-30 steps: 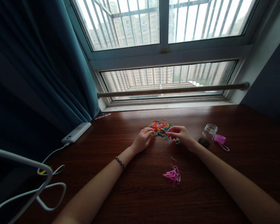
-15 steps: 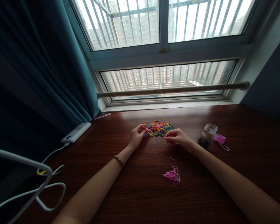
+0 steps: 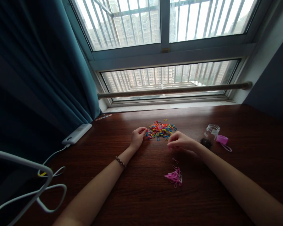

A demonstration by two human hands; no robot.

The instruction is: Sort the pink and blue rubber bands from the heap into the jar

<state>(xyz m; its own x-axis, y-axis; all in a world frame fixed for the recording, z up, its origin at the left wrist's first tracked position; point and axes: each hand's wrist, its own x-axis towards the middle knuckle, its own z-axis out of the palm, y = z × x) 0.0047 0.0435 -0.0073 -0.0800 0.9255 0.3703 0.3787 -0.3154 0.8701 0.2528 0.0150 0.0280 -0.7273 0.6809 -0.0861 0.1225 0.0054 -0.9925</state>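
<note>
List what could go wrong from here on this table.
1. The left hand is at the edge of the mixed pile, whose small pieces lie loose; a brush of the fingers might scatter them.
2. The pink pile lies near the right hand with nothing around it, so a careless sweep could mix the two piles.
3. The right forearm passes close to the dark bundle and the jar; swinging outward might knock them.

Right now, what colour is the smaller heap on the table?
The smaller heap is pink, paler in places; it shows in the head view.
</note>
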